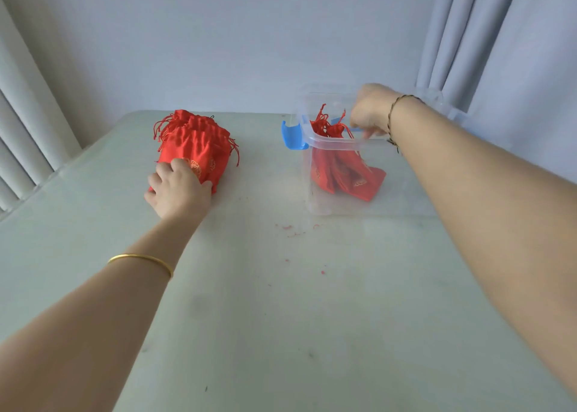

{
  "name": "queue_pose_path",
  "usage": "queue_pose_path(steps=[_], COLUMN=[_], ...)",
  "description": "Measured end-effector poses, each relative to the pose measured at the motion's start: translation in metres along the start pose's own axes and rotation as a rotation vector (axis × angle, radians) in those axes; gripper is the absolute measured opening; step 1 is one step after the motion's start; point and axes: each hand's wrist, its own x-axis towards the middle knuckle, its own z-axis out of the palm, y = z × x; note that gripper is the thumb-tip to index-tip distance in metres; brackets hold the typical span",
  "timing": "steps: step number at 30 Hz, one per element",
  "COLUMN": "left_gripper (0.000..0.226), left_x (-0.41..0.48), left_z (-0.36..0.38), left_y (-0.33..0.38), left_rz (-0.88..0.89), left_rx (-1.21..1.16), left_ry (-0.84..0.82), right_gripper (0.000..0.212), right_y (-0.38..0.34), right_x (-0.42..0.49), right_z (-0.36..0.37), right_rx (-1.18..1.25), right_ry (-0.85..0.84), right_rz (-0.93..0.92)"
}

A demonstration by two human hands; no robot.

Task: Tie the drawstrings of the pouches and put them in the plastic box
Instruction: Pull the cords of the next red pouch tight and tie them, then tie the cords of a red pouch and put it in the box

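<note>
Reaching down into the box (343, 145), your right hand (371, 112) has its fingers (366, 134) curled past the rim, just beside the cords of the tied pouches (346, 174) inside. Whether those fingers pinch a cord or hold nothing cannot be told from this view. The tied pouches lean together against the box's left wall, necks up, cords poking above the rim. A blue clasp (292, 137) hangs open on the box's left end.

Well to the left of the box, your left hand (178, 190) grips the top pouch (193, 152) of the pile (199, 127), fingers curled over its near edge and thumb against its side. The pile's necks and loose cords point away from you.

As a judgement, you are between pouches: one is being dropped in the box while the next is picked from the pile. Much of the pile is yet to do.

For the next move, free your right hand from the box without snagging the cords. Lift only the top pouch, since the cords on the pile lie tangled close together. Bring it toward you, in front of the box, where both hands can reach its cords to knot them.

Red thread bits (287, 227) lie on the table (281, 333) just in front of the box.
</note>
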Motion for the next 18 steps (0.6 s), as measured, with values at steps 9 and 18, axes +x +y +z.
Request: queue_pose_path(steps=[9,18], left_gripper=[0.025,0.024], left_x=[0.001,-0.076], left_z=[-0.005,-0.039], left_y=[-0.008,0.016], left_rz=[0.014,0.461], left_rx=[-0.161,-0.683], left_ry=[0.073,0.16], right_gripper=[0.032,0.036], right_y=[-0.047,-0.048], right_x=[-0.058,-0.109], right_z=[0.019,0.088], right_rx=[0.385,0.737], right_ry=[0.477,-0.222], right_rz=[-0.401,-0.268])
